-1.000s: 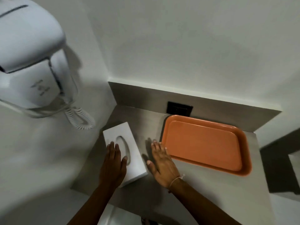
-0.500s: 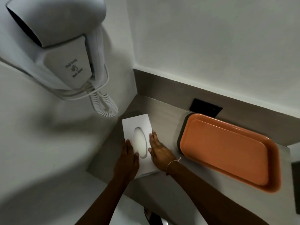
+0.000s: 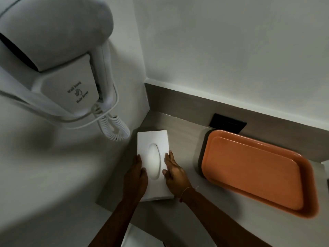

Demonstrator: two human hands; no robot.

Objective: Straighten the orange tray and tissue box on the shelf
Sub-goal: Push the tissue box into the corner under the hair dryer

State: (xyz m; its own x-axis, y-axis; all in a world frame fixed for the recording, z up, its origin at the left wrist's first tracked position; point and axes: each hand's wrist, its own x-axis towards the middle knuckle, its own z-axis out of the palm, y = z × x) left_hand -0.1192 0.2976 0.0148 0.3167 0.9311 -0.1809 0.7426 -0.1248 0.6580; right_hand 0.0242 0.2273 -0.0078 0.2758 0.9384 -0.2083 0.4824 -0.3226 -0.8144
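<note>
Both hands had closed in on the tissue box (image 3: 153, 157), which a second earlier lay skewed with the right hand (image 3: 175, 177) flat on the shelf (image 3: 185, 216) beside it. Now the left hand (image 3: 136, 179) pressed one long side and the right the other, clamping the box between them; it sat close to squared in the corner below the hair dryer (image 3: 53, 56). To the right of the grip, well apart, the orange tray (image 3: 256, 172) lay untouched, apparently aligned. Judging by that, the straightening looked nearly finished.
</note>
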